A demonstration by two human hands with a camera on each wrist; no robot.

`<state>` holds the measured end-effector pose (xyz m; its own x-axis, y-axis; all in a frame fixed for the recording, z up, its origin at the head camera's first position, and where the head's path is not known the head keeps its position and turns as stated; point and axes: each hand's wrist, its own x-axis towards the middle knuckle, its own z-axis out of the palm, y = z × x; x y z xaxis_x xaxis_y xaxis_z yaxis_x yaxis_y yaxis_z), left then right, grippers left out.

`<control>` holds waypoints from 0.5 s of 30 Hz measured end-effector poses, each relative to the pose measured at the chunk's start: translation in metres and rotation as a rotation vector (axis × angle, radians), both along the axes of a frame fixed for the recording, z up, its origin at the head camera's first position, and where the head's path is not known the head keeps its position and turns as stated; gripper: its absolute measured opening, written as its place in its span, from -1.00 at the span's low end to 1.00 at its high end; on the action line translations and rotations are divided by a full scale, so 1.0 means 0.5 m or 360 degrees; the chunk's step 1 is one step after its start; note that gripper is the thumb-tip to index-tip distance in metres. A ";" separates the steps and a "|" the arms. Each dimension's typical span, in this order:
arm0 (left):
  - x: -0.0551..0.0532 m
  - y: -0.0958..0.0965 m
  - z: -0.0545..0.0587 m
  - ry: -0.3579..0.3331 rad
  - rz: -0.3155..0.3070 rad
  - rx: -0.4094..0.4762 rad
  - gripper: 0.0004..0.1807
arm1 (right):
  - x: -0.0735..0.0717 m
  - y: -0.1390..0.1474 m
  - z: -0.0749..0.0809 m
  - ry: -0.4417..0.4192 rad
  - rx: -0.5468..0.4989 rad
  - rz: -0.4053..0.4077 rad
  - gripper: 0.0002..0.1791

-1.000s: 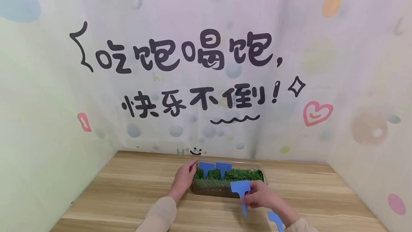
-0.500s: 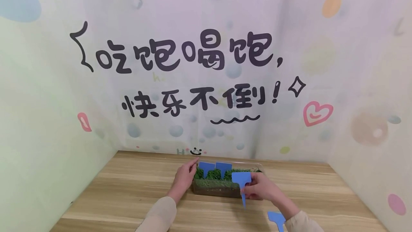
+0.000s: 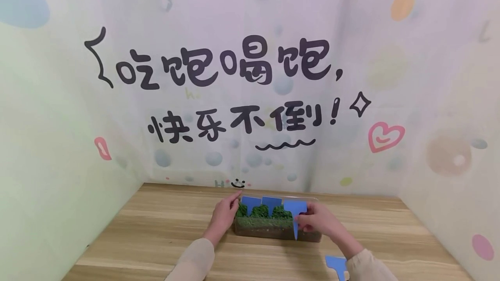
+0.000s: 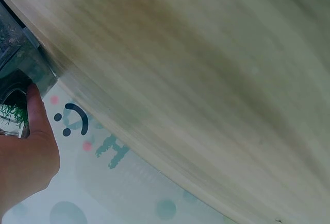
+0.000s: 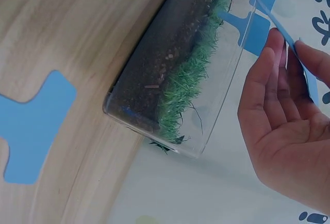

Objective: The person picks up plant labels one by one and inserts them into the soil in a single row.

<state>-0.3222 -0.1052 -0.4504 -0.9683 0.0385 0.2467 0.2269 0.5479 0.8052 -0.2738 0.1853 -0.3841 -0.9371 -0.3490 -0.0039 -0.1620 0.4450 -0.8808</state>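
A long clear plastic box [image 3: 261, 230] holds dark soil with green grass [image 3: 282, 213] on top. Two blue T-shaped plant labels, a left one [image 3: 251, 203] and a right one [image 3: 271, 203], stand upright in the grass. My left hand [image 3: 222, 217] rests against the box's left end, its index finger stretched toward the back. Between thumb and fingers, my right hand [image 3: 319, 219] pinches a third plant label [image 3: 295, 208] upright, pointed end down. In the right wrist view this label [image 5: 278, 23] appears edge-on, over the box's rim.
Another blue plant label [image 3: 336, 264] lies on the wooden table [image 3: 156, 246], near the right forearm. Behind the box rises a printed cloth backdrop [image 3: 242, 159], with more cloth at both sides.
My right hand has raised the pinched label and carried it forward, from in front of the box to above its right part. The left hand stays where it was.
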 end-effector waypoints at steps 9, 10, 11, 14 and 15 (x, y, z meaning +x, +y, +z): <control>0.001 0.001 -0.001 0.0000 0.0014 -0.0006 -0.56 | -0.014 0.006 0.011 0.0042 -0.0031 -0.0012 -0.69; 0.001 0.002 -0.001 -0.0001 0.0015 -0.0006 -0.56 | -0.015 0.006 0.012 0.0054 -0.0041 -0.0010 -0.69; 0.001 0.002 -0.001 -0.0002 0.0017 -0.0006 -0.56 | -0.016 0.005 0.013 0.0063 -0.0048 -0.0017 -0.68; 0.001 0.002 0.000 -0.0007 0.0022 -0.0007 -0.56 | -0.019 0.005 0.016 0.0082 -0.0058 -0.0038 -0.66; 0.001 0.002 -0.001 -0.0008 0.0022 -0.0008 -0.56 | -0.020 0.005 0.016 0.0085 -0.0060 -0.0050 -0.65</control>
<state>-0.3218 -0.1042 -0.4507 -0.9700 0.0260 0.2417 0.2151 0.5548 0.8037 -0.2839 0.1880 -0.3760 -0.9462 -0.3182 0.0586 -0.1954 0.4174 -0.8875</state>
